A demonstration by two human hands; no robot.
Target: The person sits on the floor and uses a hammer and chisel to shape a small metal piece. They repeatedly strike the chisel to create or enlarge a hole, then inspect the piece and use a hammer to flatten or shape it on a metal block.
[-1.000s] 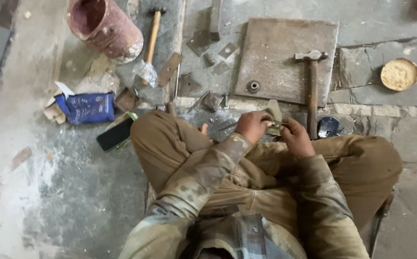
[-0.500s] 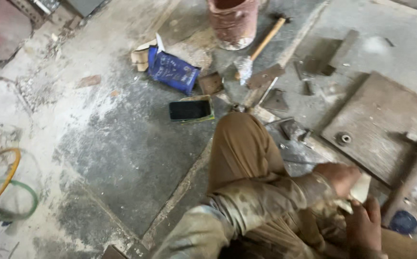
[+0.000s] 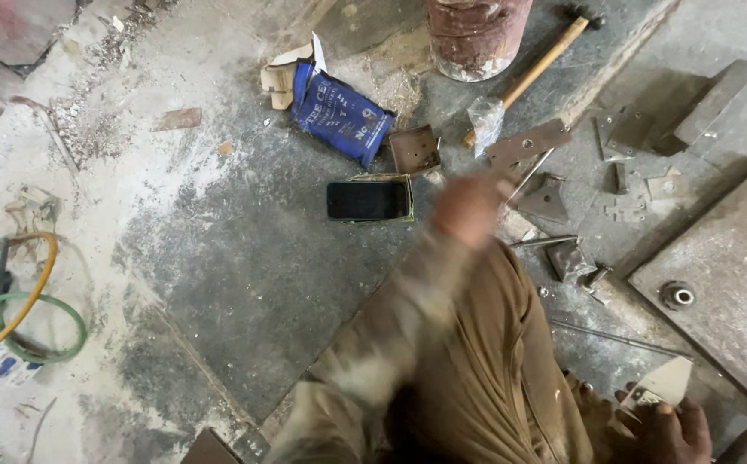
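Fingers (image 3: pixel 648 411) pinch pale plate (image 3: pixel 667 383); blue packet (image 3: pixel 341 114) beyond.

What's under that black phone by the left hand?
The black phone lies on a small olive box; only its rim shows. The blurred left hand reaches beside it. The box's contents are covered.
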